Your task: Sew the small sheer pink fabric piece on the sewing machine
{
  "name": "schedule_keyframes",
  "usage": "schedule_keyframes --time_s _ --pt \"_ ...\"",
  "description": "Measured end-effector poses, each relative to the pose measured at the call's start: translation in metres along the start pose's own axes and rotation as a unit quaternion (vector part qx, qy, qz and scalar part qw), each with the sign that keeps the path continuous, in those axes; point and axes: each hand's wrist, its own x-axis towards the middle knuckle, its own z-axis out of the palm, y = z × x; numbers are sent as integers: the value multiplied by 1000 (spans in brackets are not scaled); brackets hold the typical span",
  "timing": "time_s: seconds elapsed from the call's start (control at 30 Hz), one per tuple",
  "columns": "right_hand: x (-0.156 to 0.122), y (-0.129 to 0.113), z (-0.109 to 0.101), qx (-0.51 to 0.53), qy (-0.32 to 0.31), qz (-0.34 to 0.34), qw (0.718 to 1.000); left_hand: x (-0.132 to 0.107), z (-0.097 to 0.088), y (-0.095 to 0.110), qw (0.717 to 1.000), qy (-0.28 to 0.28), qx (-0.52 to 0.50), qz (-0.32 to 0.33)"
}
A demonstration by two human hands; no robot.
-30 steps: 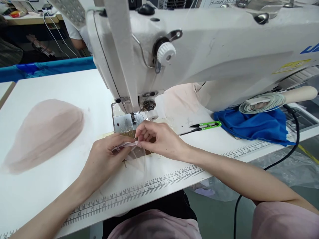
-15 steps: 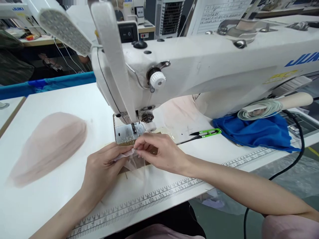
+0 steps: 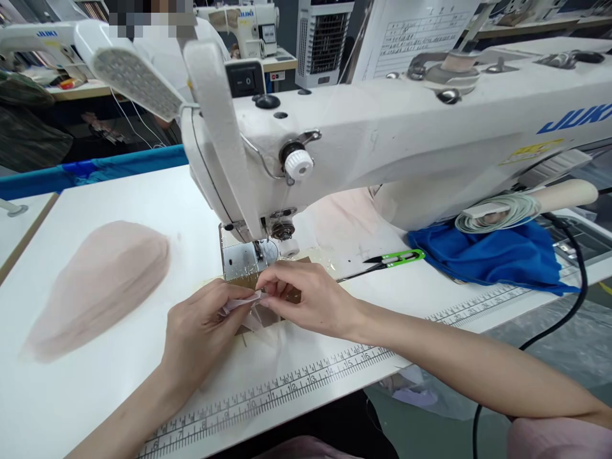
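My left hand (image 3: 201,335) and my right hand (image 3: 306,296) meet just in front of the presser foot (image 3: 258,250) of a white sewing machine (image 3: 382,140). Both pinch a small piece of sheer pale pink fabric (image 3: 243,303), fingers pressed together on its folded edge. The rest of that fabric trails thin and see-through over the white table (image 3: 119,191) toward me. The metal needle plate (image 3: 239,258) lies right behind my fingers.
A stack of pink mesh pieces (image 3: 100,284) lies at the left. Green thread snips (image 3: 396,257), a blue cloth (image 3: 497,255) and a roll of white tape (image 3: 502,210) sit at the right. A ruler strip (image 3: 287,389) runs along the table's front edge. Another person stands behind the machine.
The view has tilted upward, so more of the room behind shows. Both hands stay pinched on the fabric at the presser foot, with only small finger shifts.
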Motion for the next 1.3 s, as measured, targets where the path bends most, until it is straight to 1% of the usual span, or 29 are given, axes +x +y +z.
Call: schedule_keyframes --time_s 0.13,0.23,0.33,0.43,0.6,0.77,0.93,1.13,1.3 --pt "0 1 1 -2 -4 -7 1000 -1 2 -1 1000 11 3 15" --pt "-1 1 2 0 6 -5 1000 1 3 0 999 26 1 42" --pt "-1 1 2 -6 17 -17 1000 2 3 1 997 37 -2 63" --pt "0 1 2 -9 22 -32 999 3 3 1 997 39 2 64" --pt "-1 2 3 -5 32 -21 999 2 2 0 997 40 11 65" --pt "-2 2 3 2 41 -39 998 1 2 0 997 37 9 61" --pt "-2 2 3 -5 58 -75 995 3 2 2 997 37 9 66" --pt "-2 4 4 -24 64 -95 993 4 1 3 997 33 9 64" --pt "-2 10 7 -62 89 -160 981 2 1 2 999 18 -6 49"
